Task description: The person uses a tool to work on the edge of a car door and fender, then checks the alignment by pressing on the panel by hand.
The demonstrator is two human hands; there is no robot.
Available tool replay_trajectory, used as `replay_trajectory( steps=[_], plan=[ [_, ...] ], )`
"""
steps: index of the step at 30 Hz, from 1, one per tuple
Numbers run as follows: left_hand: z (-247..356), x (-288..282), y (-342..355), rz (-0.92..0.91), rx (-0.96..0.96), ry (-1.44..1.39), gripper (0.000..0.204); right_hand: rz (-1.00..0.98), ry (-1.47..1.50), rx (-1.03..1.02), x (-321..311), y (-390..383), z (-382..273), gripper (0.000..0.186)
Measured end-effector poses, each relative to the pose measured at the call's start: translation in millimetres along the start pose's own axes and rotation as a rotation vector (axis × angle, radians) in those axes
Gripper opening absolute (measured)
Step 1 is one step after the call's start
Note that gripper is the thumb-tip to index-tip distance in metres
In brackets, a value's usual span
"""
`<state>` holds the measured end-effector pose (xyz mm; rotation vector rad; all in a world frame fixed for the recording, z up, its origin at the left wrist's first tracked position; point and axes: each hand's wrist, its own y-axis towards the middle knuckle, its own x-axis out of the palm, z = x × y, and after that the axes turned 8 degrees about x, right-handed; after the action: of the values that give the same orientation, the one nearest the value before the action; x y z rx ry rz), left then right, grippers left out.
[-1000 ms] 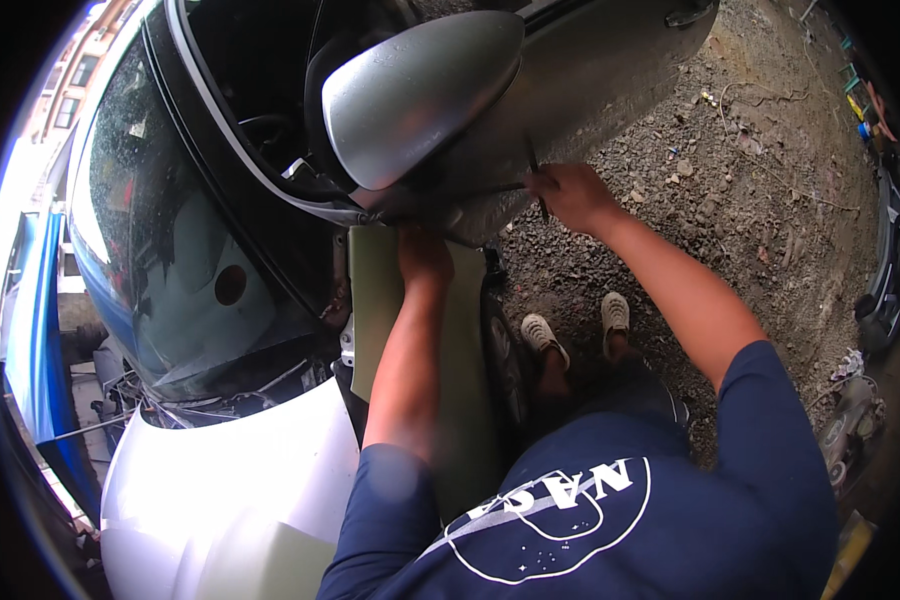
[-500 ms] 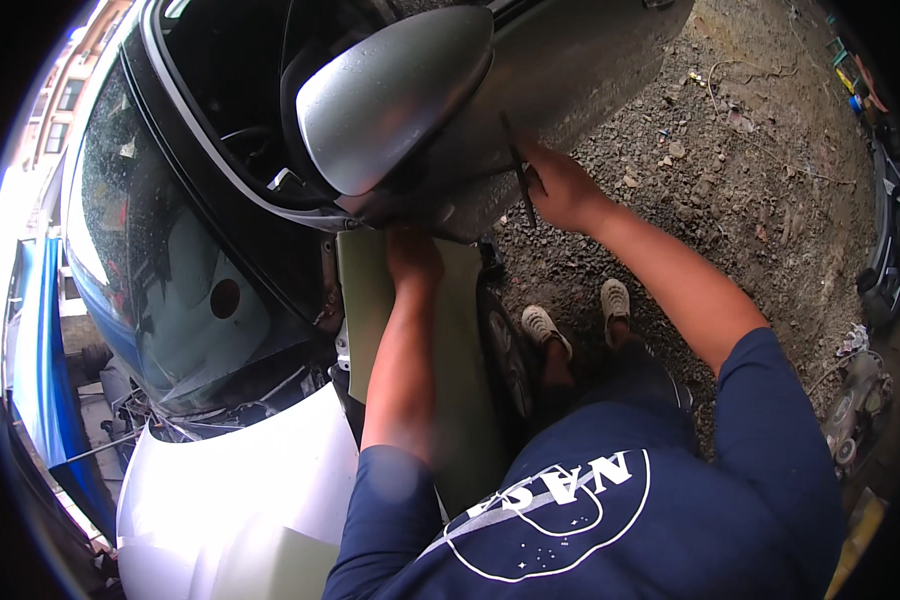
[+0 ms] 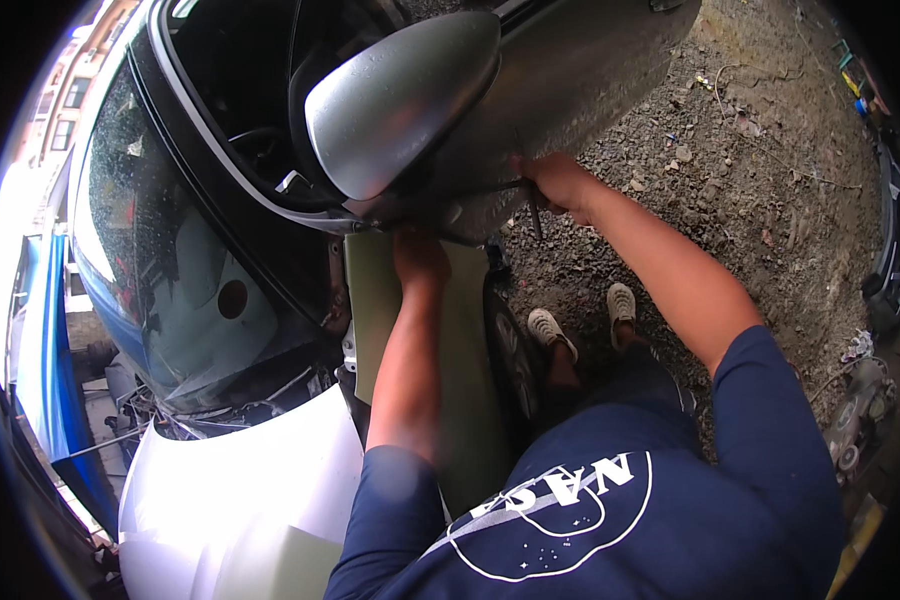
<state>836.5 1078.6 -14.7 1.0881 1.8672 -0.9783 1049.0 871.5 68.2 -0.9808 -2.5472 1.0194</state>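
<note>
My left hand (image 3: pixel 420 258) reaches up over the pale green fender (image 3: pixel 470 340) into the gap under the open grey car door (image 3: pixel 580 70), just below the silver side mirror (image 3: pixel 400 100). Its fingertips are hidden by the door edge. My right hand (image 3: pixel 562 185) is closed around a thin dark tool (image 3: pixel 532 212), a wrench or ratchet, held against the door's front edge. Its shaft points left toward the hinge area.
The windshield (image 3: pixel 160 260) and white hood (image 3: pixel 240 490) lie to the left. The front tyre (image 3: pixel 510 350) stands beside my shoes (image 3: pixel 552 330). Gravel ground (image 3: pixel 750 140) spreads to the right, with scrap parts (image 3: pixel 855 400) at its edge.
My right hand has shifted slightly along the door edge with the tool. The left hand stays in the gap under the mirror.
</note>
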Motion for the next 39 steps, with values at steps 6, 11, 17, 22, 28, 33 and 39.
replay_trajectory(
  steps=[6, 11, 17, 22, 28, 33, 39],
  plan=[
    [3, -4, -1, 0.008, -0.021, 0.016, 0.053, 0.237, -0.167, -0.472, 2, -5, 25, 0.041],
    [1, -4, 0, -0.048, 0.026, -0.007, 0.051, 0.199, -0.461, -0.848, -22, 1, 40, 0.041],
    [4, -3, -3, -0.043, 0.025, 0.030, 0.050, 0.087, -0.279, -0.313, -13, 0, 12, 0.035],
    [1, 7, -1, -0.014, 0.010, -0.010, 0.051, -0.043, 0.190, -0.084, -2, 6, 10, 0.039],
    [2, -5, -2, -0.048, 0.016, 0.000, 0.049, 0.143, -0.203, -0.373, 7, -8, 14, 0.051],
    [-2, 5, -4, 0.117, 0.038, -0.193, 0.045, 0.237, -0.703, -0.830, -19, -22, 29, 0.071],
    [-3, 19, -2, 0.122, 0.022, -0.095, 0.043, 0.185, -0.650, -0.583, -17, -11, 14, 0.040]
  ],
)
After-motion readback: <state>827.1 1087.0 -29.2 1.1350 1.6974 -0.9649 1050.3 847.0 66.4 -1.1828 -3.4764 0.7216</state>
